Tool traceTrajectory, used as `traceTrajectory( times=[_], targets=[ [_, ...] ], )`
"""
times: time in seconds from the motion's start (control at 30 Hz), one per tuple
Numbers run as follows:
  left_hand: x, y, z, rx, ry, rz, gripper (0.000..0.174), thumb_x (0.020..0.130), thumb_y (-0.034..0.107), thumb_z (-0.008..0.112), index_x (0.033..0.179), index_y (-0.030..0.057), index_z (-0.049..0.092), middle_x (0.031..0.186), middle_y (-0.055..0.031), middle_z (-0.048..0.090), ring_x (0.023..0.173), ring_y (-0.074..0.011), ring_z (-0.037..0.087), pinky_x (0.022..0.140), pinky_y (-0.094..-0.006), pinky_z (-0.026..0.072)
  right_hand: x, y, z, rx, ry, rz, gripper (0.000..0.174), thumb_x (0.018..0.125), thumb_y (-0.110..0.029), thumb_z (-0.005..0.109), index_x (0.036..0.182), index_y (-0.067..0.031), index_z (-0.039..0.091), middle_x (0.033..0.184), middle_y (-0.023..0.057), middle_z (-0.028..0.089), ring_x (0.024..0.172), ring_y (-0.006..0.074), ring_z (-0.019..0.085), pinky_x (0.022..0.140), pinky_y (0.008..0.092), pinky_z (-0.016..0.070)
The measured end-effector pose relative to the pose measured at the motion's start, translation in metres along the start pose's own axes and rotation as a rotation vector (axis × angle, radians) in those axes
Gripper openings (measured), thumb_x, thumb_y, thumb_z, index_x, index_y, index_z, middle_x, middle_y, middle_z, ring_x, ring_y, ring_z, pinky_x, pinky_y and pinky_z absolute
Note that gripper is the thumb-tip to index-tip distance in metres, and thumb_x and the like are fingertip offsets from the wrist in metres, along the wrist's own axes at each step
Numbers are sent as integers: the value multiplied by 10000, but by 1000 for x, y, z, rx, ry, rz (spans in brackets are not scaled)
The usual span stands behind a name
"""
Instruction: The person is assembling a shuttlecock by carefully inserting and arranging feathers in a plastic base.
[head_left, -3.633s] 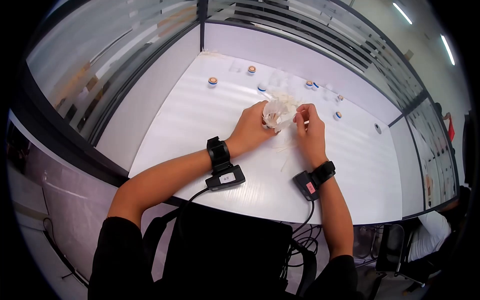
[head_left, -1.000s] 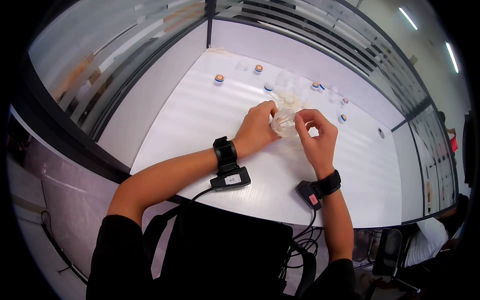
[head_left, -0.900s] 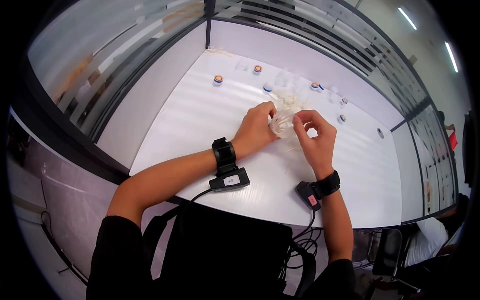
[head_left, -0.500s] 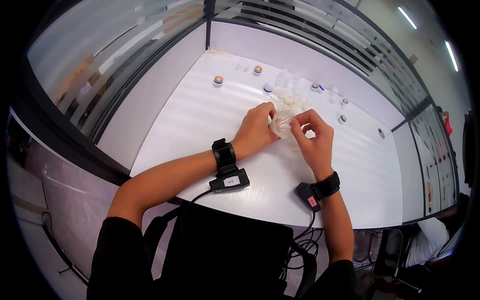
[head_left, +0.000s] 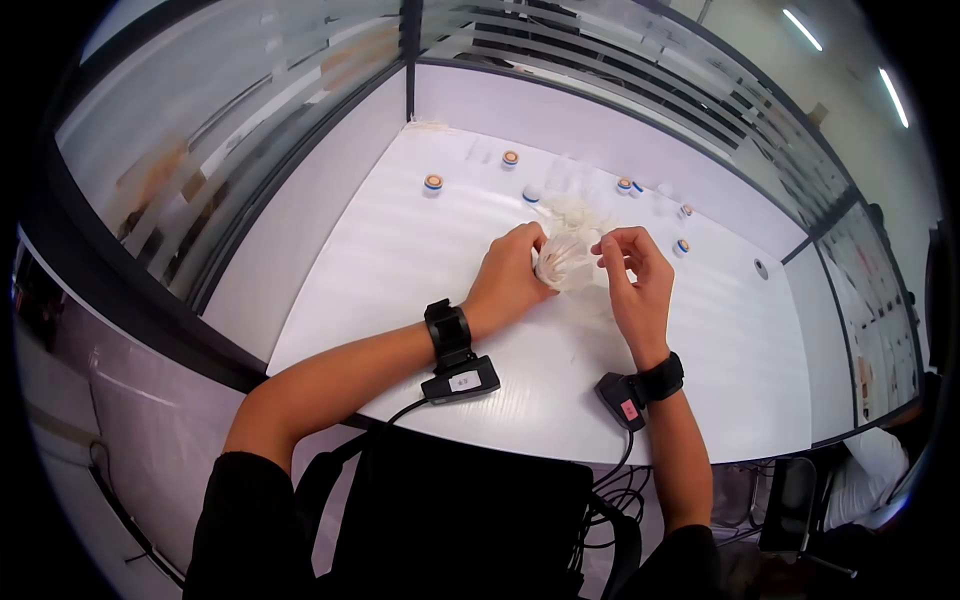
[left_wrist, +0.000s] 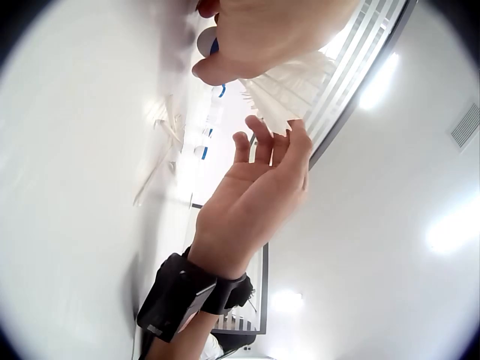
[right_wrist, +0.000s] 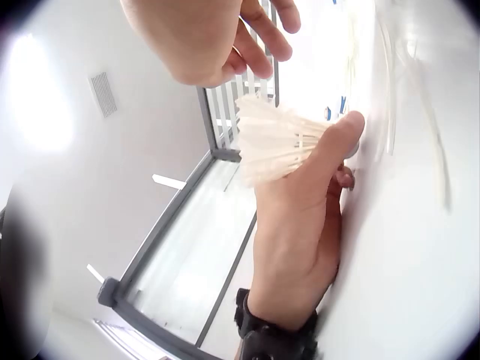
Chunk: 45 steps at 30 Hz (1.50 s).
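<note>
My left hand (head_left: 508,275) grips a white feather shuttlecock (head_left: 567,265) low at its cork, close over the table. The feather skirt flares up and to the right, as the right wrist view shows with the skirt (right_wrist: 262,142) and the left thumb (right_wrist: 341,139) on the base. The cork is mostly hidden by the left fingers. My right hand (head_left: 642,285) is beside the skirt's rim with loosely bent fingers and nothing between them. In the left wrist view its fingers (left_wrist: 262,142) stand right by the feather tips.
Loose pale feathers (head_left: 575,212) lie heaped behind the shuttlecock. Several cork heads with blue bands stand farther back, among them one at the left (head_left: 432,184) and one at the right (head_left: 682,247). Low partition walls (head_left: 590,130) enclose the white table (head_left: 400,255).
The right fingers, which were at the feather rim half a second ago, have moved slightly right and loosened. My left hand keeps its grip on the shuttlecock. The head view has tilted a little.
</note>
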<state>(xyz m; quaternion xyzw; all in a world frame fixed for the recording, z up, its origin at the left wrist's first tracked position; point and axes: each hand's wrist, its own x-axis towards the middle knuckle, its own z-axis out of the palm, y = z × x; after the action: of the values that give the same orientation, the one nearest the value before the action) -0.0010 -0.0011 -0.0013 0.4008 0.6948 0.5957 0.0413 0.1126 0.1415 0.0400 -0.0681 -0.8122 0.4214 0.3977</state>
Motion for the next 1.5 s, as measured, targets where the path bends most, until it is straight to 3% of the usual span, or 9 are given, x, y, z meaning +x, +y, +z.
traceTrajectory(
  times=[0.07,0.17,0.27,0.37,0.5,0.7,0.97,1.2,1.5],
  targets=[
    [-1,7,-3,-25,-29,-61,395,691,87,873,916,-15,565,895,-187,656,821,-357,660,728,-415,525,3,7,-5,-86,-11,16,88,901,-82,692,961,-19,684,875,54,733,762,136,686,634,265,505],
    [-2,7,-2,41,5,-12,381,719,118,879,914,0,574,882,-145,698,805,-218,690,737,-339,540,2,20,-12,-243,-89,36,108,886,-88,697,976,-27,690,920,65,730,754,153,673,638,277,512],
    [-1,0,-1,46,22,39,381,728,117,872,974,-4,608,918,-144,705,852,-225,693,781,-341,542,1,35,-13,-273,-160,83,170,871,-129,723,1005,-26,706,970,89,723,781,184,669,669,307,527],
    [-3,-2,-2,41,20,79,414,735,110,866,1054,-9,631,965,-143,718,888,-229,701,820,-339,548,0,42,-16,-350,-256,57,178,891,-137,732,1028,-23,729,955,51,730,800,126,654,654,272,532],
    [-6,-1,-2,-5,21,32,448,738,106,863,1096,-22,626,1003,-144,728,928,-239,711,849,-341,553,4,20,-27,-257,-483,205,303,829,-243,810,1043,-38,751,1014,105,718,900,245,658,822,353,527],
    [-5,0,-1,0,17,28,451,737,114,864,1092,-26,623,1012,-153,729,935,-243,714,847,-343,552,10,2,-42,-292,-756,90,314,747,-182,865,1041,-120,776,1058,89,680,990,256,629,856,366,512],
    [-5,1,-1,-14,10,6,444,741,127,867,1084,-19,625,1009,-142,727,923,-223,705,838,-339,549,9,14,-33,-341,-690,85,100,822,-94,772,919,-82,751,949,69,691,919,259,618,818,360,518],
    [-5,-3,0,-58,10,14,435,765,141,870,1094,-13,630,1025,-126,729,929,-200,701,841,-338,550,7,19,-28,-317,-468,70,107,940,-75,665,1023,-9,659,892,159,745,841,299,720,775,379,542],
    [-3,22,-3,-45,-45,-111,390,831,203,845,1098,-31,682,978,-137,761,875,-200,728,801,-339,563,12,11,-28,-180,-314,93,210,969,-55,597,1167,-18,656,924,112,753,866,170,720,739,291,536]
  ],
)
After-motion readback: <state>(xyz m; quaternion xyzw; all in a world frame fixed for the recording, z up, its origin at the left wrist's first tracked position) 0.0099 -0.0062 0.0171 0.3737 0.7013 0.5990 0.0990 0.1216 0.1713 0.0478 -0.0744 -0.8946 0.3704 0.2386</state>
